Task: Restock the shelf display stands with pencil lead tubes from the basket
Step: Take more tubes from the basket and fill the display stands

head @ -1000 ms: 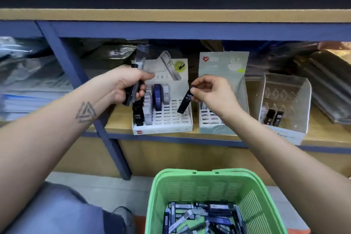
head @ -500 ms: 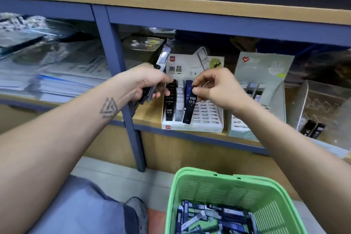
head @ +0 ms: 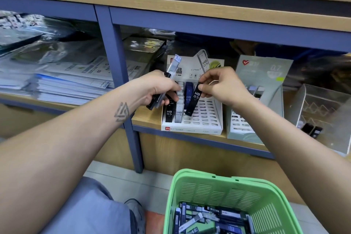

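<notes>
Since half a second ago the black tube (head: 195, 100) has tilted, its lower end now over the white display stand (head: 205, 119). It reads HB 0.5. The right hand (head: 222, 86) pinches its top; the left hand (head: 161, 89) clasps several spare tubes (head: 171, 71) beside the stand.

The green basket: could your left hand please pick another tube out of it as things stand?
Probably not yet. The left hand already grips a bundle of tubes up at the white stand. The way down to the basket looks free, but the fingers are full.
</notes>
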Action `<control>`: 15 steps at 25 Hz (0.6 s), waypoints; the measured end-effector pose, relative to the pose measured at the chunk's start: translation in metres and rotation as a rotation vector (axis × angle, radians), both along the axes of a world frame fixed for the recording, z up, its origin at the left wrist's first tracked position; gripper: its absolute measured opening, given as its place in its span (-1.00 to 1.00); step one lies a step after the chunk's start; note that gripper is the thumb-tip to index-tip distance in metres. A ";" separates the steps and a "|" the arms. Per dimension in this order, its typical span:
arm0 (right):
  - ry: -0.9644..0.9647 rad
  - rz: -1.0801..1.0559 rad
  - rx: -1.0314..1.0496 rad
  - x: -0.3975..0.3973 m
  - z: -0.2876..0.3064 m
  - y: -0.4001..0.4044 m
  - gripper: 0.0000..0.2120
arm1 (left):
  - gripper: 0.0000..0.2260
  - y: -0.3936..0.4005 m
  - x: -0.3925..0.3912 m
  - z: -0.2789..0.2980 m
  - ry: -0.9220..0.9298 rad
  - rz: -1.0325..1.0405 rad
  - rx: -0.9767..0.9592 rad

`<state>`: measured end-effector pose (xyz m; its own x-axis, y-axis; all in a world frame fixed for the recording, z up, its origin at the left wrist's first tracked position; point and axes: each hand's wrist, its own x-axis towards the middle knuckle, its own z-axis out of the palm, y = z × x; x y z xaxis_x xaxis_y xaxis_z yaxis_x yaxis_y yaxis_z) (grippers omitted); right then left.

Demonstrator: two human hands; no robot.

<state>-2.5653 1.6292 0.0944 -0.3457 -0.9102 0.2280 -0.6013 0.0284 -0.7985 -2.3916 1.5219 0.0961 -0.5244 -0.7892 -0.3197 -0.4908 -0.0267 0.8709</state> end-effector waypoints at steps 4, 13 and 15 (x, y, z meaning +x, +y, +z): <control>-0.008 0.009 0.018 -0.006 -0.002 0.000 -0.85 | -0.83 -0.002 -0.002 0.003 0.029 0.023 -0.016; 0.385 -0.160 -0.067 -0.033 -0.021 -0.023 -0.89 | -0.80 0.004 -0.030 0.008 0.175 0.118 -0.023; 0.449 -0.210 -0.066 -0.038 -0.025 -0.028 -0.83 | -0.78 0.004 -0.036 0.007 0.174 0.116 -0.026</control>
